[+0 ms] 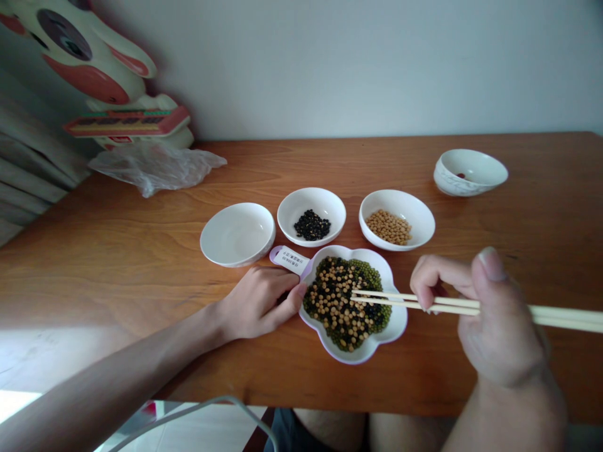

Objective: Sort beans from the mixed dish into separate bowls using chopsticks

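A flower-shaped dish (400, 320) with a labelled purple handle holds mixed yellow, black and green beans (342, 295). My left hand (266, 301) rests on the table at the dish's left side, its thumb and curled fingers gripping the rim. My right hand (490, 314) is closed around a pair of chopsticks (409, 302), whose tips are among the beans, slightly apart. Whether a bean sits between the tips I cannot tell. Behind the dish stand a white bowl with black beans (312, 225), a white bowl with yellow soybeans (390, 226) and a bare white bowl (238, 235).
Another white bowl (471, 172) with something small and dark red inside stands at the back right. At the back left are a crumpled plastic bag (157, 166) and a cow-shaped toy keyboard (127, 122). A cable (226, 400) hangs by the table's front edge.
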Tool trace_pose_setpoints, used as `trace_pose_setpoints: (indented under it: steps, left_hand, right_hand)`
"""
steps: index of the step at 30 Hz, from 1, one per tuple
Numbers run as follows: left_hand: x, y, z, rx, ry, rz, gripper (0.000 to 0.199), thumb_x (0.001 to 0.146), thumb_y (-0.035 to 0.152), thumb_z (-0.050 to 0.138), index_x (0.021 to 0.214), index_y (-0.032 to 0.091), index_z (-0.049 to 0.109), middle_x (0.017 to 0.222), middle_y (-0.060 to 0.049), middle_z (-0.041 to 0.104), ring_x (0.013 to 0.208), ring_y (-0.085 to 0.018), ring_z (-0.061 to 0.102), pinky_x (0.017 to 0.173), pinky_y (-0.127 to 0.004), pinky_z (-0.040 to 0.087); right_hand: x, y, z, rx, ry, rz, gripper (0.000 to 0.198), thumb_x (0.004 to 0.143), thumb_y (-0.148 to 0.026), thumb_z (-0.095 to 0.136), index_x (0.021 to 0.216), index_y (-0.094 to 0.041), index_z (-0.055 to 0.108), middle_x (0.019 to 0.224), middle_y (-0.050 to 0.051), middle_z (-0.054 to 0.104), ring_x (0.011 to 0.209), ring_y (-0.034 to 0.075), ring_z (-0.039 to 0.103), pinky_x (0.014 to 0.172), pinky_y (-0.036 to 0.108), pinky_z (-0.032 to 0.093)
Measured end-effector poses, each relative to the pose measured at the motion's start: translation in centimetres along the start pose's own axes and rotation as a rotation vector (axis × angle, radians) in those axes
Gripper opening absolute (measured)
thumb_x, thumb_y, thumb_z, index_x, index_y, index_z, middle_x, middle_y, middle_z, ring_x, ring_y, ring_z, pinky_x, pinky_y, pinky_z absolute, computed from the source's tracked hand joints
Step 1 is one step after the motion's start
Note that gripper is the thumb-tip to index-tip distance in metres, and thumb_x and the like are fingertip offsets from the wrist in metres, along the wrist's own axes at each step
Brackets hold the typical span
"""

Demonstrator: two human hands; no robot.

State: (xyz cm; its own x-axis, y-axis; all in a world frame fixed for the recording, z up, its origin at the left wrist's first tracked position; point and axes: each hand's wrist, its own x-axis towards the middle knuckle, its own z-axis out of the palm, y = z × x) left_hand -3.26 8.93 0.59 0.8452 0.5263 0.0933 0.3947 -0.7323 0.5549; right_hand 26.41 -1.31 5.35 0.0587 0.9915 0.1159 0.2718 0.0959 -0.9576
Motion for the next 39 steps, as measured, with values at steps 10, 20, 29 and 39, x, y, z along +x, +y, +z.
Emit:
trace_pose_setpoints:
  steps: [10,20,29,39]
  left_hand:
    - [-0.08,0.02,0.05,-0.001,0.004,0.013,0.035,0.109,0.028,0.038,0.075,0.021,0.041,0.068,0.002,0.053,0.06,-0.013,0.045,0.062,-0.03,0.034]
    - [0.07,-0.02,0.0,-0.025,0.004,0.012,0.034,0.109,0.027,0.039,0.075,0.021,0.04,0.068,0.002,0.052,0.06,-0.012,0.044,0.062,-0.03,0.034]
    - [0.08,-0.06,0.09,-0.027,-0.003,0.007,0.034,0.109,0.028,0.039,0.076,0.021,0.041,0.069,0.002,0.053,0.061,-0.013,0.045,0.062,-0.03,0.034]
    - [-0.13,-0.03,0.0,-0.018,0.0,0.018,0.034,0.109,0.028,0.039,0.076,0.021,0.04,0.069,0.002,0.052,0.061,-0.013,0.045,0.062,-0.031,0.034]
  right_hand:
    - [0.19,-0.09,0.14,-0.027,0.032,-0.037,0.066,0.109,-0.06,0.028,0.062,-0.022,0.055,0.061,0.002,0.052,0.062,0.019,0.048,0.065,0.037,0.03]
    - [-0.17,-0.45,-0.22,-0.026,0.034,-0.009,0.069,0.107,-0.067,0.024,0.063,-0.023,0.054,0.062,0.002,0.051,0.062,0.019,0.048,0.064,0.037,0.032]
    - [-0.05,-0.25,0.25,-0.02,0.02,-0.03,0.065,0.109,-0.061,0.027,0.065,-0.022,0.054,0.061,0.0,0.051,0.061,0.018,0.046,0.064,0.036,0.03]
    - [0.0,0.07,0.25,-0.029,-0.001,-0.032,0.067,0.109,-0.063,0.024,0.064,-0.022,0.054,0.061,0.0,0.051,0.062,0.018,0.047,0.064,0.036,0.03]
